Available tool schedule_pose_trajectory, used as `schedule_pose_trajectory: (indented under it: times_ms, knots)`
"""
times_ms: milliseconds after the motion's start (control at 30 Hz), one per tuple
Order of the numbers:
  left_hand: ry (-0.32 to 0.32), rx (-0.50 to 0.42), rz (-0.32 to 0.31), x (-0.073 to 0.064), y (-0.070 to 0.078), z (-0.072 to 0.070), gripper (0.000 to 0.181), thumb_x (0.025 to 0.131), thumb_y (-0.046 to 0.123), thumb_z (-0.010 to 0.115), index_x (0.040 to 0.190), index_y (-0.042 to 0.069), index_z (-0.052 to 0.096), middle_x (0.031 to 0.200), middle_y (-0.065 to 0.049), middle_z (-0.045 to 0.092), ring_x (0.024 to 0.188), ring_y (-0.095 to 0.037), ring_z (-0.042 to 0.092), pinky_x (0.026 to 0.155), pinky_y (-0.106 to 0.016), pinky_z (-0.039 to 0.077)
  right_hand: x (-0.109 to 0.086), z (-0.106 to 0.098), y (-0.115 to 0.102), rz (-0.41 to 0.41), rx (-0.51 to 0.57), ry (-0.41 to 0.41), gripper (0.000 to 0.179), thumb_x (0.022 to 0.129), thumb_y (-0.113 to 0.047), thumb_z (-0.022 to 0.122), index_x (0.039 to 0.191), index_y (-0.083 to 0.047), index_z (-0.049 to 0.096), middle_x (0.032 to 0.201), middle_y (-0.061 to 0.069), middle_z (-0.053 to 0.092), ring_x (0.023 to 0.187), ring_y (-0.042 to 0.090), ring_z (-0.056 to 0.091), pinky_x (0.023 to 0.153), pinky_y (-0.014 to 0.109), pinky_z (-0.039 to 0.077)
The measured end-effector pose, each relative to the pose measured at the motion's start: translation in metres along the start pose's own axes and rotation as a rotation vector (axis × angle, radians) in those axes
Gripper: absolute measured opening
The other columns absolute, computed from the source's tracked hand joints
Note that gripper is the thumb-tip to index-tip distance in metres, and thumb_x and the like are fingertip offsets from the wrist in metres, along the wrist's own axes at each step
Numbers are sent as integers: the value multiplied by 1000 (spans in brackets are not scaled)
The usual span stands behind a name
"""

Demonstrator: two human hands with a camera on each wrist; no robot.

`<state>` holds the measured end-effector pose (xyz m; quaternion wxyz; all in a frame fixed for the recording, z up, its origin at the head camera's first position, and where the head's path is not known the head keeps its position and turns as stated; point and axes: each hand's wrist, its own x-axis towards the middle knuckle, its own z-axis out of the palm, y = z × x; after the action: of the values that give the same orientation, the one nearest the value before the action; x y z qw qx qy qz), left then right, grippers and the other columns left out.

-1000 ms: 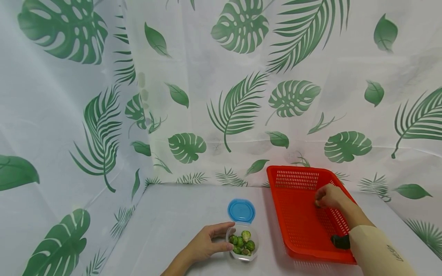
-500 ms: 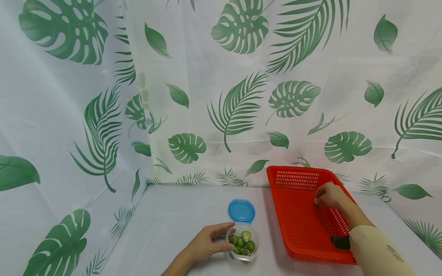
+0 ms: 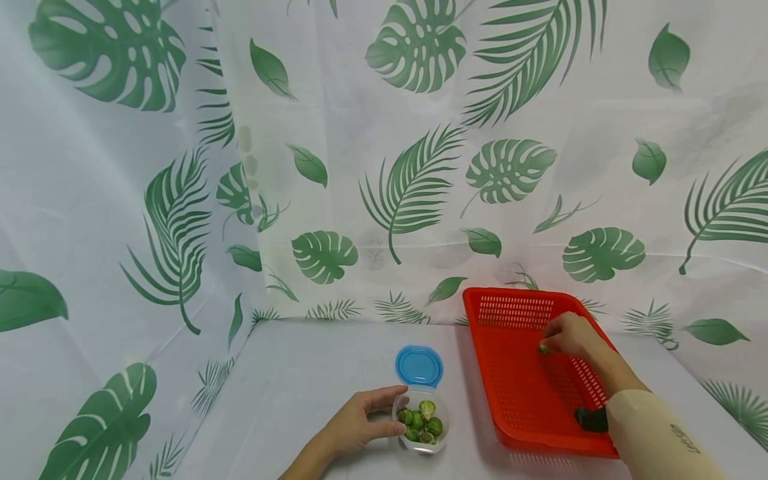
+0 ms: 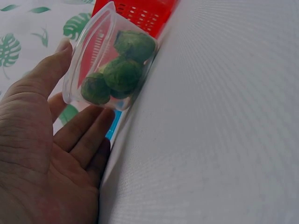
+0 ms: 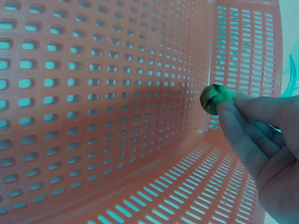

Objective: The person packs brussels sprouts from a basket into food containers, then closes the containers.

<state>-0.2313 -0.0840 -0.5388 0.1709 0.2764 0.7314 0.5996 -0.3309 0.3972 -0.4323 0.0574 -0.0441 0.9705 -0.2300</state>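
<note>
My left hand [image 3: 359, 421] holds the side of a small clear plastic container [image 3: 427, 449], thumb and fingers spread along its rim. Several green Brussels sprouts [image 4: 122, 73] lie inside, and the hinged blue lid [image 3: 419, 366] is folded back behind it. Over the red basket [image 3: 501, 407], my right hand [image 3: 570, 335] pinches one Brussels sprout [image 5: 215, 99] between thumb and fingertips. In the right wrist view that sprout shows in front of the basket's slotted wall.
The basket stands right of the container, with a narrow strip of white table [image 3: 318, 373] between them. A dark device [image 3: 591, 420] sits at my right wrist, over the basket's near right side. Behind hangs a leaf-patterned white sheet [image 3: 336, 200].
My right hand has risen slightly and shifted left, and the green sprout in its fingertips now shows more clearly. The left hand and container have stayed in place.
</note>
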Motion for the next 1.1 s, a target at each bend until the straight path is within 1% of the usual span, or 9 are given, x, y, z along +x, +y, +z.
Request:
schedule_pose_trajectory:
  times_ms: [167, 333, 433, 567, 633, 733, 833, 1000, 1100]
  knots:
    - [-1, -4, 4, 0, 0, 0, 56, 97, 29, 76, 150, 26, 57, 149, -3, 62, 130, -11, 63, 109, -24, 48, 0, -1, -5, -3, 8, 11, 13, 93, -7, 75, 102, 2, 78, 83, 6, 72, 76, 21, 60, 69, 33, 56]
    - [1, -1, 1, 0, 0, 0, 56, 97, 29, 76, 150, 28, 57, 149, -2, 62, 131, -11, 63, 110, -26, 49, -1, -3, -13, -54, 3, 49, 11, 93, -6, 75, 100, 3, 78, 81, 6, 72, 74, 21, 60, 66, 33, 56]
    - [3, -1, -1, 0, 0, 0, 56, 97, 29, 76, 149, 29, 58, 149, -2, 62, 131, -12, 63, 110, -27, 49, 0, -4, -19, -70, 21, 59, 12, 94, -7, 74, 101, 3, 78, 83, 8, 73, 74, 20, 61, 66, 32, 57]
    - [3, -4, -6, 0, 0, 0, 55, 97, 30, 77, 149, 30, 58, 147, -3, 64, 130, -13, 64, 109, -27, 50, 0, -6, -25, -64, 45, 72, 18, 94, -9, 75, 106, 5, 77, 89, 11, 76, 75, 19, 63, 68, 33, 60]
    - [3, -6, -8, 0, 0, 0, 55, 97, 30, 77, 148, 31, 58, 147, -3, 64, 130, -13, 64, 109, -26, 50, 1, -6, -27, -74, 44, 87, 20, 94, -9, 76, 107, 6, 76, 91, 12, 77, 76, 19, 65, 69, 35, 61]
    - [2, -10, -7, 0, 0, 0, 55, 97, 30, 77, 148, 31, 58, 147, -3, 64, 130, -13, 64, 108, -25, 50, 1, -8, -31, -96, 23, 120, 19, 94, -10, 76, 105, 5, 77, 91, 13, 77, 76, 19, 67, 69, 37, 61]
    - [0, -13, -3, 0, -1, 0, 55, 97, 29, 77, 149, 30, 58, 146, -2, 65, 130, -13, 64, 108, -24, 50, -2, -11, -36, -115, 19, 143, 20, 95, -12, 76, 105, 4, 78, 91, 12, 78, 78, 20, 68, 69, 36, 60]
    - [-4, -20, 3, 0, 0, 0, 55, 97, 28, 76, 149, 30, 58, 146, -1, 65, 130, -13, 64, 108, -23, 49, -9, -15, -47, -132, 43, 169, 22, 96, -14, 75, 109, 4, 77, 93, 13, 77, 81, 22, 66, 68, 32, 58]
    - [-5, -25, 6, 0, -1, 0, 55, 97, 27, 76, 149, 29, 57, 146, -2, 64, 131, -13, 63, 108, -23, 49, -12, -16, -52, -146, 40, 202, 20, 96, -14, 75, 109, 2, 78, 95, 14, 76, 83, 23, 63, 68, 30, 56]
